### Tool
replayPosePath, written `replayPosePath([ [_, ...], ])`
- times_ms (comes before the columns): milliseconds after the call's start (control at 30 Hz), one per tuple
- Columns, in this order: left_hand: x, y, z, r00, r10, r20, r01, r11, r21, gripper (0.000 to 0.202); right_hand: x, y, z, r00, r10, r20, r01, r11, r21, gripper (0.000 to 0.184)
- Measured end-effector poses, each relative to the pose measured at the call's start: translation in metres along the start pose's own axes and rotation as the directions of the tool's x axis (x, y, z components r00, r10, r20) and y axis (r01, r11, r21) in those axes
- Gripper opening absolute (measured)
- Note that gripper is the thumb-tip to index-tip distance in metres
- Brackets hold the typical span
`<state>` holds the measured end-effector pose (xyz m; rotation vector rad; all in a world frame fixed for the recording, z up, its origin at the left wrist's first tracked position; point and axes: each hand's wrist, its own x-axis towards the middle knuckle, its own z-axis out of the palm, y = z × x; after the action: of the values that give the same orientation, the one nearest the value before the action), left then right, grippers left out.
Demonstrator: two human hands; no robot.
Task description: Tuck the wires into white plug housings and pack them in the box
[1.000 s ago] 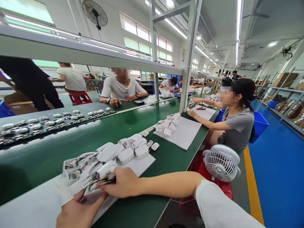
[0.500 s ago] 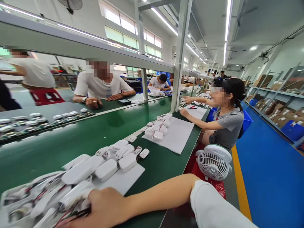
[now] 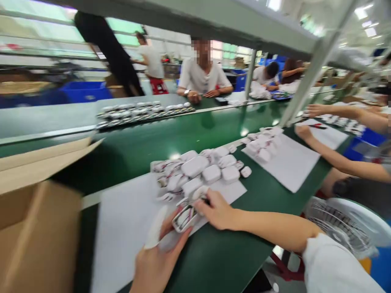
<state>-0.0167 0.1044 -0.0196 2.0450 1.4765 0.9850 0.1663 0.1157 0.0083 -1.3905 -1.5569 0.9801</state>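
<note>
My left hand (image 3: 160,256) grips a small open white plastic housing (image 3: 185,219) between thumb and fingers. Wires show inside it, some reddish and some dark. A white covering is on one of the left fingers. My right hand (image 3: 217,211) is closed at the housing's far right edge, its thumb close to the wires. Something dark shows within its grip, too blurred to name. Just beyond both hands, a pile of white plastic housings (image 3: 194,167) with wires lies on a white sheet (image 3: 122,228).
An open cardboard box (image 3: 58,228) stands at the left. To the right, a co-worker's hands (image 3: 305,132) are over another white sheet (image 3: 293,162) with more housings. A white fan (image 3: 342,228) stands at lower right. Across the green bench (image 3: 146,142) sits another person (image 3: 204,77).
The view has swung left, bringing in the cardboard box and my left hand with an open housing. My right hand has come from the pile to that housing.
</note>
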Motion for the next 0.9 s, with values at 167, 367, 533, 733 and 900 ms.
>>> replayPosePath([
  [167, -0.007, -0.003, 0.004, 0.993, 0.113, -0.034, -0.116, 0.988, -0.098, 0.052, 0.006, -0.006, -0.008, 0.975, 0.065, 0.214, -0.128, 0.947, 0.294, 0.018],
  [367, -0.007, -0.001, 0.006, 0.97, 0.232, -0.076, -0.239, 0.964, -0.118, 0.045, 0.008, -0.006, -0.015, 0.93, 0.129, 0.344, -0.232, 0.933, 0.276, 0.034],
  [533, -0.003, 0.002, 0.001, 0.953, 0.301, -0.034, -0.302, 0.937, -0.177, 0.043, 0.013, 0.002, -0.014, 0.903, 0.137, 0.407, -0.293, 0.89, 0.349, 0.041],
  [733, -0.006, -0.002, 0.003, 0.963, 0.267, -0.025, -0.266, 0.938, -0.223, 0.042, 0.007, 0.0, -0.008, 0.908, 0.143, 0.393, -0.292, 0.89, 0.351, 0.035],
  [900, -0.004, 0.004, 0.0, 0.946, 0.322, -0.038, -0.323, 0.931, -0.167, 0.038, 0.007, -0.002, -0.011, 0.898, 0.167, 0.408, -0.299, 0.911, 0.285, 0.04],
])
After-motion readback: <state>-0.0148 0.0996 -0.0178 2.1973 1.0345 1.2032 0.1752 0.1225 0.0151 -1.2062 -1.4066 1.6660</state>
